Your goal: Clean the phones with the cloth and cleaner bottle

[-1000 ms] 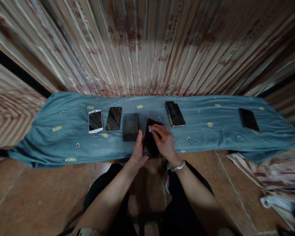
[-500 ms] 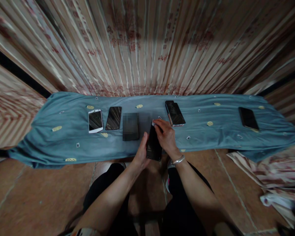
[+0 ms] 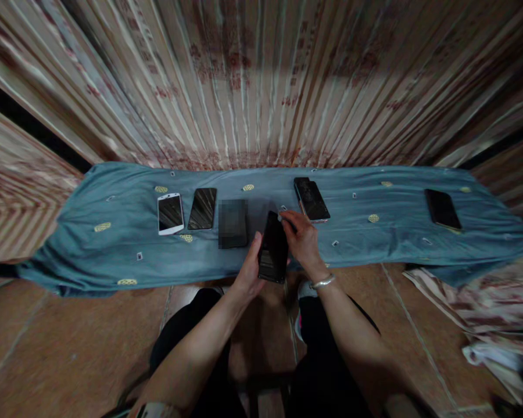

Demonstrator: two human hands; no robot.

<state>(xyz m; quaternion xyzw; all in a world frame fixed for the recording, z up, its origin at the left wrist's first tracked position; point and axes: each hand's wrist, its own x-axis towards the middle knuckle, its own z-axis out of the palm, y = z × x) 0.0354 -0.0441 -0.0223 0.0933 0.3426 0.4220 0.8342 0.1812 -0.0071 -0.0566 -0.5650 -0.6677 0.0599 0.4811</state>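
My left hand [image 3: 249, 274] grips the left edge of a black phone [image 3: 273, 248], held tilted above the near edge of a blue cloth [image 3: 113, 255]. My right hand [image 3: 303, 241] rests on the phone's right side, its fingertips pinching something small and pale at the phone's top corner. A metal bracelet [image 3: 323, 282] circles my right wrist. On the cloth to the left lie a white phone [image 3: 170, 213], a black phone [image 3: 202, 208] and a blurred dark slab [image 3: 232, 223].
Two stacked dark phones [image 3: 311, 200] lie just beyond my right hand, and another dark phone [image 3: 443, 208] lies far right. Striped curtains [image 3: 261, 81] hang behind the cloth. Tiled floor [image 3: 61, 348] lies below, with crumpled fabric [image 3: 483, 313] at the right.
The held phone has been lifted slightly and turned more upright. My right hand's fingertips slid from the middle of its face to its top right corner.
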